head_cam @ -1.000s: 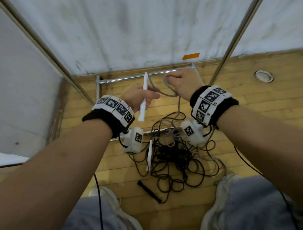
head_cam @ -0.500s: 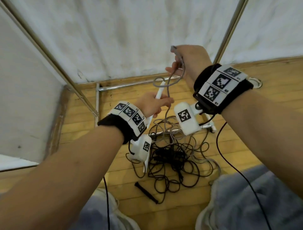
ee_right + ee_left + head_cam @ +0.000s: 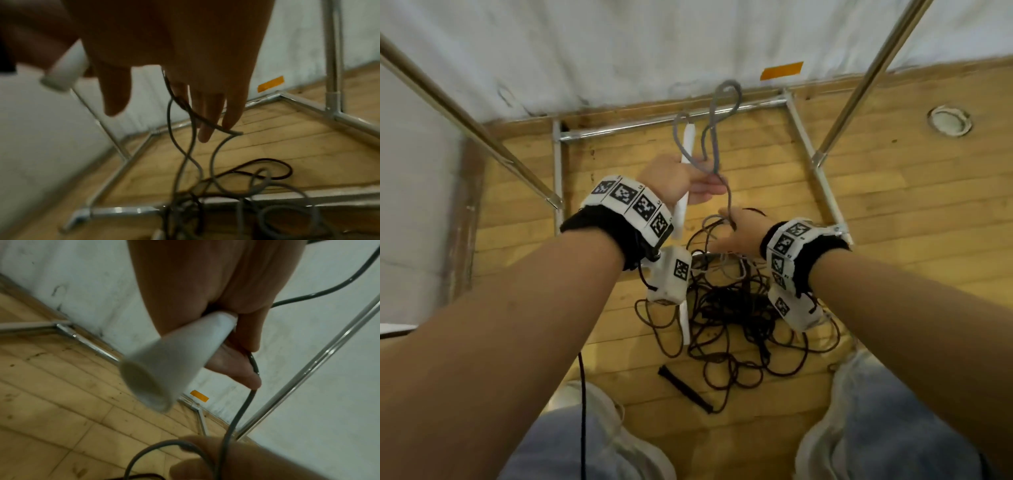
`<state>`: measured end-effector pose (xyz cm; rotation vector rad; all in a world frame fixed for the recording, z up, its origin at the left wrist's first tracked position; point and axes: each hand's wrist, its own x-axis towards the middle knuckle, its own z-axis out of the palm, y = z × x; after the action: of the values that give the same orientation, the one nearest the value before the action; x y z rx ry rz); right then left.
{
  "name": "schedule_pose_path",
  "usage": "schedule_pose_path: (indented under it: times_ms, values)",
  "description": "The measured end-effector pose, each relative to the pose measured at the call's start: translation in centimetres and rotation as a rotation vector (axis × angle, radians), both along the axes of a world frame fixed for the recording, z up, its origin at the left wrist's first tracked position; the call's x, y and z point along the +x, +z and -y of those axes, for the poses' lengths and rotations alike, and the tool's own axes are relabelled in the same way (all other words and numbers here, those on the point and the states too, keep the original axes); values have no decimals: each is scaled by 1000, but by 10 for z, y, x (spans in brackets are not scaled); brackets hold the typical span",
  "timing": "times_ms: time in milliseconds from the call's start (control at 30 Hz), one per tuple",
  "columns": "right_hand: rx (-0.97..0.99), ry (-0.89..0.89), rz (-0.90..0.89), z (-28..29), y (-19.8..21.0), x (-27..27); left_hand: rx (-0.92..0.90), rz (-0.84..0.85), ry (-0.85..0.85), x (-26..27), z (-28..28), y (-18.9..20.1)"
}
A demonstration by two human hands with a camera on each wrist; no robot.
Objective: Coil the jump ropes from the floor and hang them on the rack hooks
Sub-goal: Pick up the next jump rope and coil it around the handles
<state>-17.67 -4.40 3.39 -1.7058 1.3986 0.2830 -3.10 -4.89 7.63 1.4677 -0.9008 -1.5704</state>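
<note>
Pale wooden plank floor (image 3: 893, 192), scuffed and spotted. White wall (image 3: 619, 44), smudged with dark marks near the bottom. Small orange tape strip (image 3: 781, 71) low on wall. Round metal floor fitting (image 3: 948, 120) at far right. Soft, even indoor light.

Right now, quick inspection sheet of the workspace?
Surface: wooden floor, bare boards around the pile.
Job's things: grey rope looped above the left hand, white handle in it; dark ropes tangled on the floor, black handle loose.
Clutter: orange tape on the wall.
Grips: left hand grips handle and loops; right hand open, fingers on the strand.
Cables: wrist lead.
Surroundings: metal rack frame, white wall.
</note>
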Motion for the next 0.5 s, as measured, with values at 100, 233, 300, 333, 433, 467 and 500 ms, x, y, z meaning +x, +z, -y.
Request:
schedule_pose_path:
  times_ms: [100, 233, 300, 333, 433, 467, 500]
  values:
    - [55, 90, -116, 4, -24, -2, 33, 110, 79, 7, 5, -25]
    - [102, -116, 64, 17, -41, -27, 91, 512, -101, 25, 0, -74]
    - [68, -223, 121, 23, -49, -40, 180, 603, -249, 29, -10, -102]
    - [46, -269, 159, 26, -53, -45, 209, 642, -336, 29, -16, -116]
    - [6, -372, 306, 32, -62, -50, 215, 752, -614, 19, -33, -149]
    - [10, -380, 339, 33, -63, -49, 200, 796, -670, 15, -37, -155]
    - [15, -388, 363, 34, -62, -48, 180, 841, -708, 12, -40, -162]
